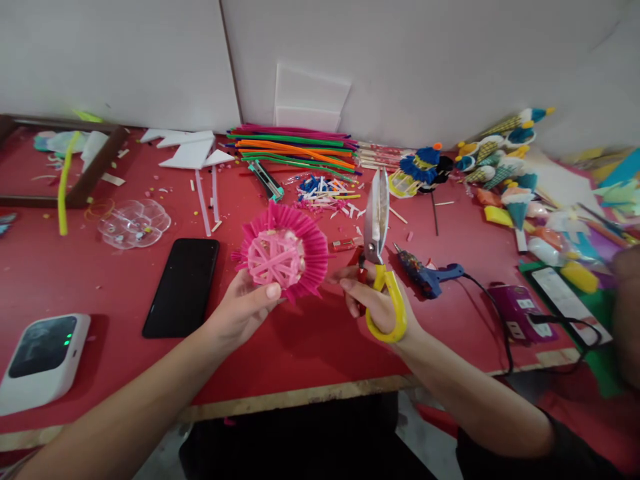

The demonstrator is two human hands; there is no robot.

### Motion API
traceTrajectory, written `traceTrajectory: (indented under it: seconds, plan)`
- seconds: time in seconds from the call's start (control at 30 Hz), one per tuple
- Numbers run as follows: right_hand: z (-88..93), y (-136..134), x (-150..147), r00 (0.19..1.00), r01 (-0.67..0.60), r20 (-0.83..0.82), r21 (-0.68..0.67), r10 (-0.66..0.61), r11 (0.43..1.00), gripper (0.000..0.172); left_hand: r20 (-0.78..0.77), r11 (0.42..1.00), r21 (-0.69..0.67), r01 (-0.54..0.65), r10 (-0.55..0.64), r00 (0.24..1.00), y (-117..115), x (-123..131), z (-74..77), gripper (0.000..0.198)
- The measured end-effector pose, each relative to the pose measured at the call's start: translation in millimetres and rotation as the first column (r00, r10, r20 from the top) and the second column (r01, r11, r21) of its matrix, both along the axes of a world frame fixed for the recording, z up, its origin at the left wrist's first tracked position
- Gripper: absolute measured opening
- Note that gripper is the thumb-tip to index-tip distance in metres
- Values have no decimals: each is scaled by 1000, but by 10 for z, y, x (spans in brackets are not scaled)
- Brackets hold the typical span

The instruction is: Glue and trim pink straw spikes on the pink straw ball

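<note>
Pink straw rosette [283, 257] held up off the red table [310, 347]. Left hand [245, 308] clamps its lower edge, thumb across the front, fingers closed behind. Right hand [374, 301], just beside the rosette, is closed through the yellow handles of the scissors [377, 230] (blades together, tips up). Black phone [183, 285] lies outward of the left grip, blue glue gun [429, 275] outward of the right.

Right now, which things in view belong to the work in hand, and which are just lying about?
In hand: pink ball, held by the left hand; scissors, held by the right hand, blades pointing up.

Lying about: phone, glue gun, straws, straw scraps, clear tray, white box.
</note>
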State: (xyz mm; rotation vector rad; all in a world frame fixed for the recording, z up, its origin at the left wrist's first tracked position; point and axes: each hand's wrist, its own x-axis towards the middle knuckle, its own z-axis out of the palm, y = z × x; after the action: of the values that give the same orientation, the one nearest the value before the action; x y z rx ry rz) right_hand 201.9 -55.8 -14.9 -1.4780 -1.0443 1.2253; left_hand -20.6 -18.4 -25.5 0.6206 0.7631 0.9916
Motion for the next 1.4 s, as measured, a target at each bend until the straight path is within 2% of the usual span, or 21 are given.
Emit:
traceTrajectory:
  seconds: [0.13, 0.27, 0.4, 0.47, 0.57, 0.67, 0.8, 0.93, 1.0, 1.1, 1.27, 1.4]
  plan:
    - [89, 129, -99, 1000, -18, 5, -35, 18, 999, 42, -25, 998, 0, 61, -61, 998, 3, 9, 14, 44]
    - [92, 240, -162, 997, -58, -52, -55, 56, 997, 44, 0, 995, 26, 99, -99, 995, 30, 46, 47, 42]
    - [86, 301, -162, 997, -59, -55, -25, 57, 998, 43, 31, 998, -64, -2, 4, 1000, 72, 2, -19, 56]
    - [92, 312, -141, 997, -65, -44, -11, 64, 998, 42, 8, 992, -114, -60, 61, 998, 87, -38, -37, 57]
    - [99, 318, -103, 996, -75, -48, 10, 76, 997, 42, -52, 983, -152, -101, 94, 994, 92, -67, 10, 59]
    - [112, 326, -73, 994, -90, -68, -5, 89, 996, 44, -67, 990, -136, -44, 35, 997, 87, -47, 95, 68]
    - [129, 345, -45, 992, -111, -64, -44, 108, 993, 47, -63, 996, -88, 32, -38, 997, 102, -10, 147, 65]
    - [78, 343, 6, 999, -28, -41, -11, 28, 1000, 51, -137, 981, -66, 184, -191, 972, 124, -14, 182, 60]
    - [51, 309, 50, 1000, 22, 2, 17, -22, 1000, 49, -137, 976, -57, 208, -214, 967, 128, -18, 204, 57]
    - [59, 193, 141, 993, 23, 113, 43, -28, 999, 49, -135, 992, -70, 103, -112, 985, 129, -21, 213, 53]
    - [143, -74, 306, 932, -184, 323, 23, 167, 983, 60, -157, 989, -81, -121, 108, 982, 124, -19, 171, 45]
    - [173, -184, 351, 833, -288, 476, -62, 282, 956, 66, -162, 985, -88, -146, 130, 978, 119, 4, 165, 53]
